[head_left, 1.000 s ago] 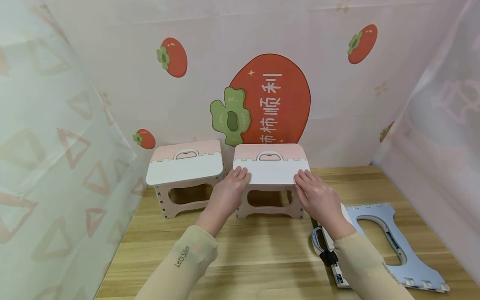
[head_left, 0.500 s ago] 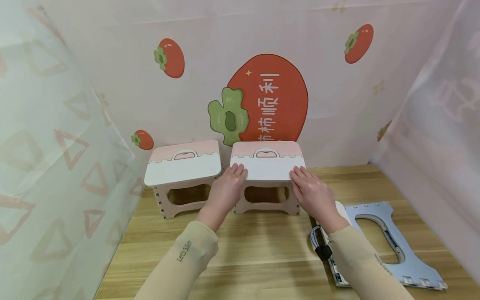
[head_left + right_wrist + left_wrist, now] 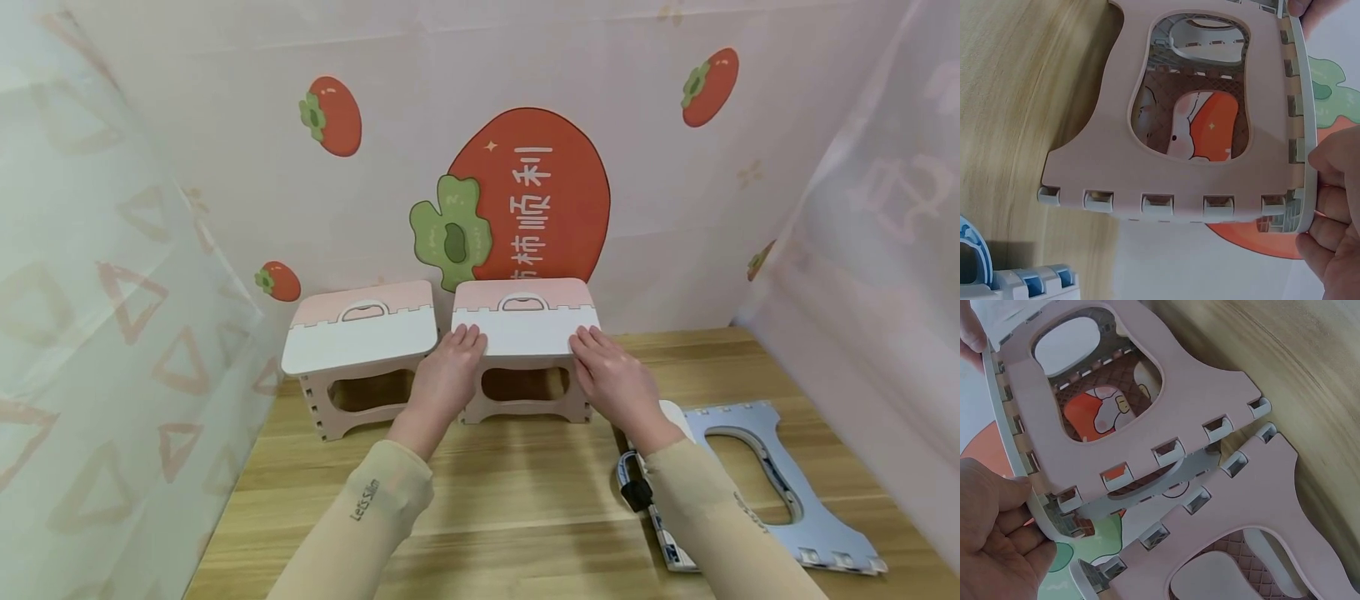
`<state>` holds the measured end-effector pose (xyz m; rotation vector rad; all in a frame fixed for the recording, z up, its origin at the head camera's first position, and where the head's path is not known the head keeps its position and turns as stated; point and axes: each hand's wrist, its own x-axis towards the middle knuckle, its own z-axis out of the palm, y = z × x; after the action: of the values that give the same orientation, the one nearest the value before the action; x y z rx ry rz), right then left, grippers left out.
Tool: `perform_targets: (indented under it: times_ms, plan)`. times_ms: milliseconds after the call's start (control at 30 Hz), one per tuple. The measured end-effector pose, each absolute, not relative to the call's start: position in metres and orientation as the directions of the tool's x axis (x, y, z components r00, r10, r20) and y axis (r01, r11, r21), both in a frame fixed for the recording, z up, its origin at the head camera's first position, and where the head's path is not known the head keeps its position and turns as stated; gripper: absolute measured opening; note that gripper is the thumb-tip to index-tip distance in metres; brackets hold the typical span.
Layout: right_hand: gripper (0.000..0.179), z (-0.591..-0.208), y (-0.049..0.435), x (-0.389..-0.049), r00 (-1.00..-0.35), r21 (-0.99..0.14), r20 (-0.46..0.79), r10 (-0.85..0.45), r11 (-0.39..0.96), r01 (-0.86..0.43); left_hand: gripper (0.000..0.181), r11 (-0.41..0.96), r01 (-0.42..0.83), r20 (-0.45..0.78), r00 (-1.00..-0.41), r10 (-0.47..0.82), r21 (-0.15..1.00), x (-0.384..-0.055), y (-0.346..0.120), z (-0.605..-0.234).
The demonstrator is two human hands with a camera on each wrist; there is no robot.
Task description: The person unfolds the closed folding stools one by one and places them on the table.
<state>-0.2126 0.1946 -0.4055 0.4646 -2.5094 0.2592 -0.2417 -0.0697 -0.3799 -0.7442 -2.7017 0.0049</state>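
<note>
Both hands hold a pink-and-white folding step stool (image 3: 525,329), which stands unfolded with its back near the wall. My left hand (image 3: 450,367) grips the left end of its top. My right hand (image 3: 611,375) grips the right end. In the left wrist view, left-hand fingers (image 3: 1025,540) and thumb bend round the edge of the top. The right wrist view shows right-hand fingers (image 3: 1329,228) curled at the opposite edge. A second pink-and-white stool (image 3: 360,337), also unfolded, stands just to the left at a slight angle, a narrow gap between their tops.
A folded blue-and-white stool (image 3: 787,483) lies flat at the right, its handle and a black strap (image 3: 637,494) beside my right forearm. The wood-grain table (image 3: 495,508) reaches back to a wall sheet (image 3: 652,208) printed with persimmons. Pale sheets hang on both sides.
The held stool has shifted a little back toward the wall and slightly left, both hands moving with it. The head view has also drifted a little. The other stools stay in place.
</note>
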Motion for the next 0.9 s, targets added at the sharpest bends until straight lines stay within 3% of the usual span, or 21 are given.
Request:
perform_targets:
  times_ms: [900]
  plan:
    - [0.042,-0.406,0.18,-0.217,-0.78,-0.131,0.547,-0.304,0.889,-0.438,0.04,0.859,0.487,0.426,-0.75,0.505,-0.161,-0.23,-0.088,-0.39]
